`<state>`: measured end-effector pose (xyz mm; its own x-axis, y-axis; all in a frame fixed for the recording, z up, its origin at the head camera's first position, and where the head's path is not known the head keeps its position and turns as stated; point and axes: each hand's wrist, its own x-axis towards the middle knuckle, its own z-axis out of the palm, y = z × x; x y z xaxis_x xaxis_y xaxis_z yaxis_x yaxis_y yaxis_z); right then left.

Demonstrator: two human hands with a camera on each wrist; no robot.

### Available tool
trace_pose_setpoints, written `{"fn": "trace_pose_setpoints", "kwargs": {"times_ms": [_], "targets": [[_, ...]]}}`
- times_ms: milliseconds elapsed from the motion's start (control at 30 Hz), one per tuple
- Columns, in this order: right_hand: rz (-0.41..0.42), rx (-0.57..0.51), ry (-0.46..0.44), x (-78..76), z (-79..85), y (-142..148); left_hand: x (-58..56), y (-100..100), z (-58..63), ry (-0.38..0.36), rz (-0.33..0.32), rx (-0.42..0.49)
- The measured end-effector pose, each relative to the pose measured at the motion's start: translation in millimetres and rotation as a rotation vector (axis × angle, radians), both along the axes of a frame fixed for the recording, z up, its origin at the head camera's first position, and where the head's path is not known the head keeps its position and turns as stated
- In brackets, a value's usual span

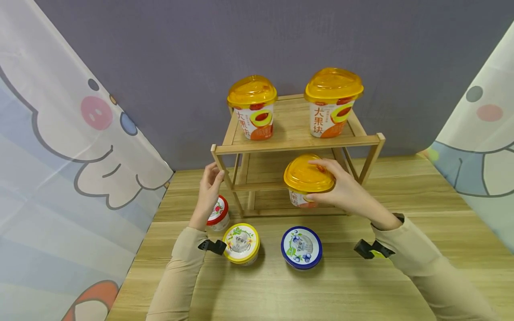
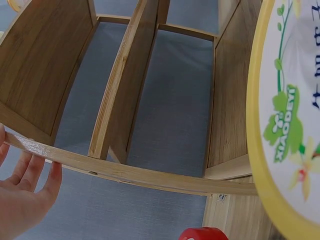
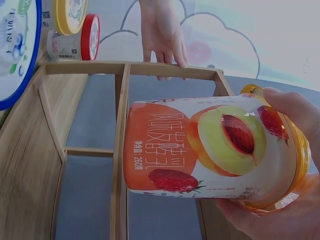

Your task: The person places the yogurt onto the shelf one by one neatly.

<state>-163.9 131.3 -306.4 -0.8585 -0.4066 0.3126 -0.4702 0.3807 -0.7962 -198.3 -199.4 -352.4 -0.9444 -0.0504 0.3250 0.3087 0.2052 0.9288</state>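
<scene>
Right hand (image 1: 344,186) holds a fruit-yogurt cup (image 3: 205,145) by its orange lid (image 1: 301,174), thumb on one side and fingers on the other, the grip about as wide as the lid. Cup stands roughly upright at the front of the wooden rack (image 1: 297,143), right of its middle; the hand comes in from the cup's right, so the printed body below the lid is left uncovered. Key relation: long axis near vertical, base close to the front edge of the middle shelf (image 1: 263,167), the bay opening directly behind the cup and under the top shelf. Whether base touches wood, cannot tell. Right hand is plainly the nearer; left hand (image 1: 209,185) lies well apart at the rack's left front post (image 1: 227,180), pinching it loosely, thumb in front, fingertips behind. Overhead, two matching cups (image 1: 254,109) (image 1: 334,104) stand on the top shelf, one left, one right. On the table (image 1: 261,296): red-lidded tub (image 1: 220,216) by the left wrist, yellow-lidded tub (image 1: 242,243), blue-lidded tub (image 1: 301,247).
</scene>
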Motion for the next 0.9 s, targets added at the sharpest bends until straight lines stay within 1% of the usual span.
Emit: {"fn": "trace_pose_setpoints", "kwargs": {"times_ms": [100,167,200,333,400,533,700,900], "targets": [[0.011,-0.012,-0.036,-4.0,1.4,-7,6.3,5,9.5,-0.013,0.006,-0.008],[0.017,-0.013,-0.048,-5.9,2.1,-11,6.4,5,10.9,-0.025,0.004,0.002],[0.019,-0.011,-0.05,-6.6,2.6,-13,6.1,5,10.8,-0.027,0.004,0.003],[0.036,-0.019,-0.056,-11.4,2.6,-23,-2.5,-1,-0.9,-0.013,-0.003,0.022],[0.05,-0.032,-0.062,-14.4,2.3,-27,-2.9,-1,-2.3,-0.004,-0.001,0.018],[0.07,-0.042,-0.086,-18.0,2.9,-36,-2.4,-1,-2.1,0.003,0.004,0.016],[0.078,-0.042,-0.12,-20.9,5.1,-44,-2.8,-1,-1.5,-0.006,0.004,0.031],[0.07,-0.035,-0.116,-26.5,4.2,-53,-2.9,0,-1.2,0.006,-0.007,0.037]]}}
